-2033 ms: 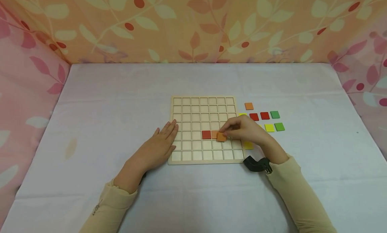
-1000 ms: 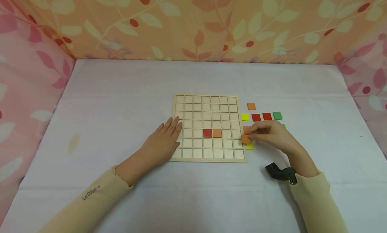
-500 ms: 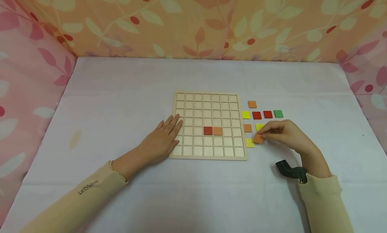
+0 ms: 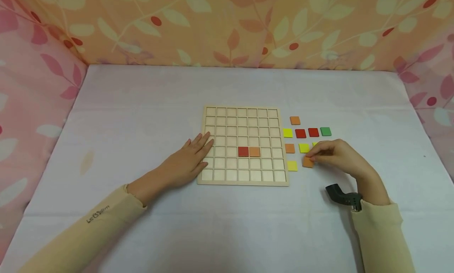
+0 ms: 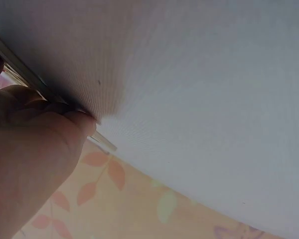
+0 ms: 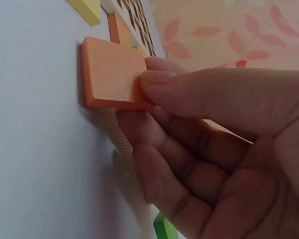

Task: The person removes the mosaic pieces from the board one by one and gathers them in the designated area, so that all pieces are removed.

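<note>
My left hand [image 4: 182, 162] rests with straight fingers on the left edge of a wooden grid board [image 4: 232, 175]. In the left wrist view its thumb lies along the board's side. A red tile [image 4: 243, 151] and an orange tile [image 4: 254, 151] sit side by side in the grid. To the right of the board, my right hand [image 4: 342, 160] pinches another orange square tile [image 6: 114, 72] between thumb and fingers, at the tabletop. One edge of this tile looks to touch the cloth.
Loose tiles lie right of the board: an orange one [image 4: 295, 120], red ones [image 4: 313, 132], yellow ones [image 4: 292, 166] and a green one [image 4: 325, 131]. A second green tile [image 6: 165, 228] shows in the right wrist view. Patterned curtain [image 4: 198, 25] borders the white table.
My right hand has carried the orange tile from over the grid rightward, past the board's edge, and down to the table among the loose tiles. The left hand stays on the board.
</note>
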Tool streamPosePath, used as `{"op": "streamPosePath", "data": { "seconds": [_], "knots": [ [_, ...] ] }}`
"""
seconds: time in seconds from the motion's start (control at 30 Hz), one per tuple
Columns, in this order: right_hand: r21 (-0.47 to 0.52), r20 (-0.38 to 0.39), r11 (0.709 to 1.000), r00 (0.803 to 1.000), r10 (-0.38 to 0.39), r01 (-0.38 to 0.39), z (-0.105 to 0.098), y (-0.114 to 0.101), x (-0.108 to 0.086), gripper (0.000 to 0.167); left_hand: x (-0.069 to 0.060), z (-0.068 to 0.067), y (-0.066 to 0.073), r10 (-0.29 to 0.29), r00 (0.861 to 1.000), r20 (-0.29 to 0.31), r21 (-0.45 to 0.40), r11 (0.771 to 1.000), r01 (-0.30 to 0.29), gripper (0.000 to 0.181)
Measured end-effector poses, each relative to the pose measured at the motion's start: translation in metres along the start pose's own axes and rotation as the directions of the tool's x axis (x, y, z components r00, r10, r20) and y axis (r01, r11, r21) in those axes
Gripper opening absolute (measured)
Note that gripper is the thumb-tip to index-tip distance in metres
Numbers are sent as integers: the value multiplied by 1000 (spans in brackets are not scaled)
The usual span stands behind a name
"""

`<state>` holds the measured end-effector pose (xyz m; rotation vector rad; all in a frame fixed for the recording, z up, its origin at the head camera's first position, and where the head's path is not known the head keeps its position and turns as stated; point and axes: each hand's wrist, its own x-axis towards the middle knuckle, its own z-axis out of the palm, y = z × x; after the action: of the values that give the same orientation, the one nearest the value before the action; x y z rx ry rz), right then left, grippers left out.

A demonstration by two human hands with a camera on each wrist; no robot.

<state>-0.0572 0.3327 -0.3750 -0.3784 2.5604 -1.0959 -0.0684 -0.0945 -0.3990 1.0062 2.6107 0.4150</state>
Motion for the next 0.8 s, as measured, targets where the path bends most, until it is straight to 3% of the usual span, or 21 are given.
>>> {"op": "streamPosePath", "data": {
  "seconds": [0.8],
  "knots": [
    [-60, 3, 998, 1000, -13, 13, 4, 1, 3, 16, -1, 0, 1, 10, 1000, -12, 25, 1000, -10, 61]
  ]
}}
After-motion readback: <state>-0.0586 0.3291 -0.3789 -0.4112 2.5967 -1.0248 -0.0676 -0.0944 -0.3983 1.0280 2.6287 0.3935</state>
